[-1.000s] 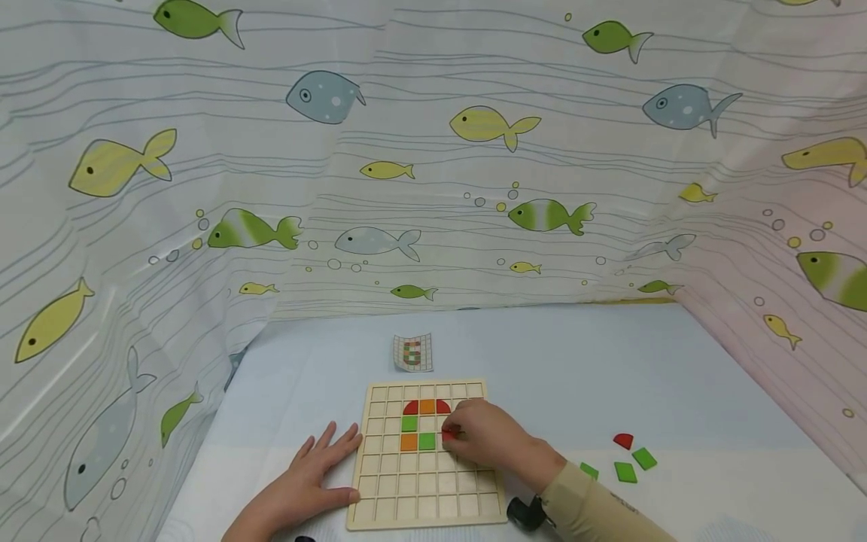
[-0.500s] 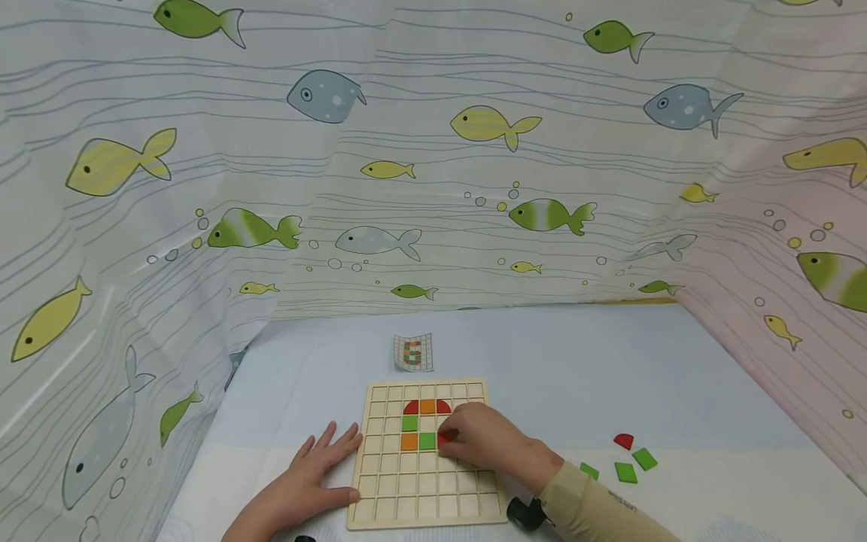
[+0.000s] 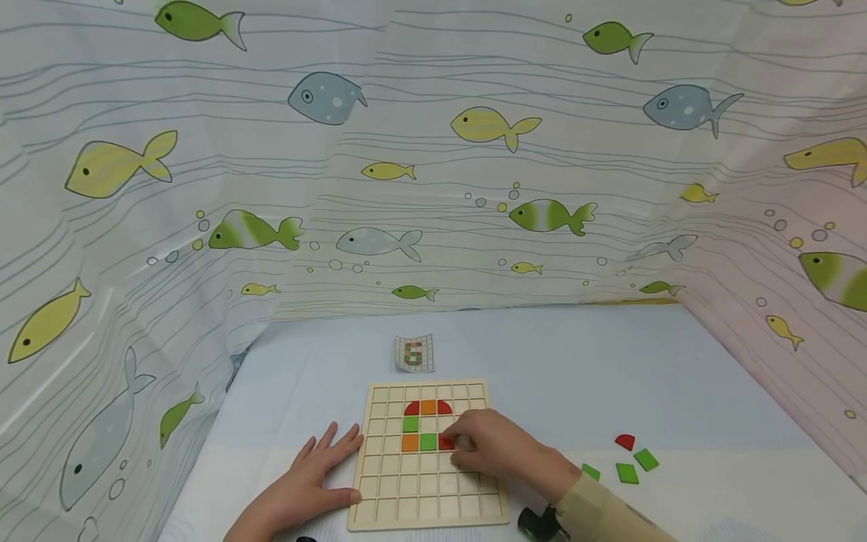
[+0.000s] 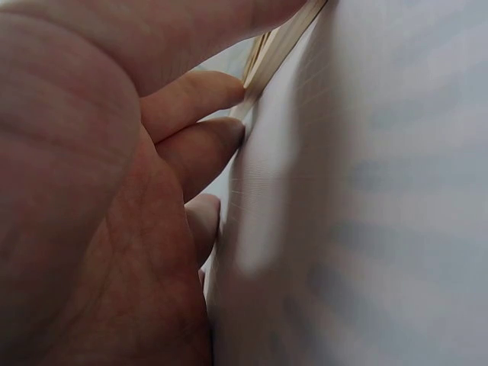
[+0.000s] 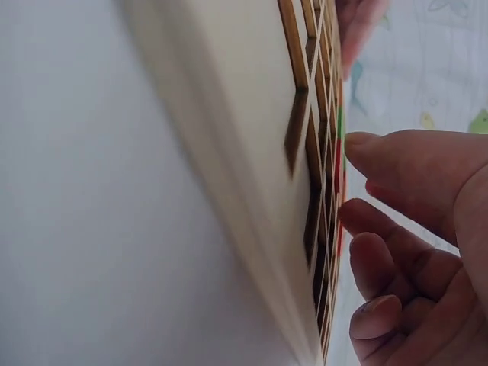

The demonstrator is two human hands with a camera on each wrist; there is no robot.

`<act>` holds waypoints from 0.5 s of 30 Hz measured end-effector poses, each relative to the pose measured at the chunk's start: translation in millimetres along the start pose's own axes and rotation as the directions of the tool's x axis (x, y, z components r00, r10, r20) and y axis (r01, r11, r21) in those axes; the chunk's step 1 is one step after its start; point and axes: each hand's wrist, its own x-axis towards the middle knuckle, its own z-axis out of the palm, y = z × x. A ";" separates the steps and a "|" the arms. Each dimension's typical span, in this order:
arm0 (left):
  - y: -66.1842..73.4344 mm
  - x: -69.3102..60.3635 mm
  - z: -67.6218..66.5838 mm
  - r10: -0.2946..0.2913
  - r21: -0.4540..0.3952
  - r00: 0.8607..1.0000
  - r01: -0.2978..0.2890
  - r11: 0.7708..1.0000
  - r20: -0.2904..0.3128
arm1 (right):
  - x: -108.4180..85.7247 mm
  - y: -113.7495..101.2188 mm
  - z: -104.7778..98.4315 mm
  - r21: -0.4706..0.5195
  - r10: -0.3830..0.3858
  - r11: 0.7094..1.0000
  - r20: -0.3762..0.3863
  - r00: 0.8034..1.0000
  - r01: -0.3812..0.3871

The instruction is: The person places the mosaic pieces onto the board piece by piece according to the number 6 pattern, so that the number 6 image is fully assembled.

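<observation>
A wooden grid board (image 3: pixel 400 509) lies on the table between both hands. My left hand (image 3: pixel 308 476) rests at its left edge, thumb and fingers spread and touching the frame; its fingertips meet the rim in the left wrist view. Over the board's right side is my right hand (image 3: pixel 497 450), its fingertips at a red quarter-round tile (image 3: pixel 445 443) in the grid. In the right wrist view, thumb and forefinger stand apart with nothing between them. Left of that tile sit a green square tile (image 3: pixel 428 442) and an orange one (image 3: pixel 410 443).
Higher in the grid are two more red quarter-rounds, an orange tile (image 3: pixel 428 407) and a green tile (image 3: pixel 410 424). A pattern card (image 3: pixel 413 354) lies behind the board. Right of the hand lie a loose red quarter-round (image 3: pixel 625 442) and several green tiles (image 3: pixel 627 473). Fish-print cloth surrounds the table.
My right hand has drawn back slightly to the right and its fingers have parted from the red tile, which now shows more fully in its cell. The left hand has stayed still.
</observation>
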 end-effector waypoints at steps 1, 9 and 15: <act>0.4 0.1 -0.1 0.003 -0.002 1.000 -0.003 1.000 0.001 | -3.0 1.6 -0.6 0.013 0.003 1.000 -0.002 1.000 -0.003; 1.2 0.5 -0.6 0.022 -0.006 1.000 -0.022 1.000 0.008 | -32.1 14.5 -12.7 0.071 0.062 0.996 -0.074 0.995 -0.057; 0.1 0.5 -1.1 0.015 0.005 1.000 -0.016 1.000 0.014 | -50.5 24.0 -21.6 0.046 0.105 0.994 -0.118 0.987 -0.100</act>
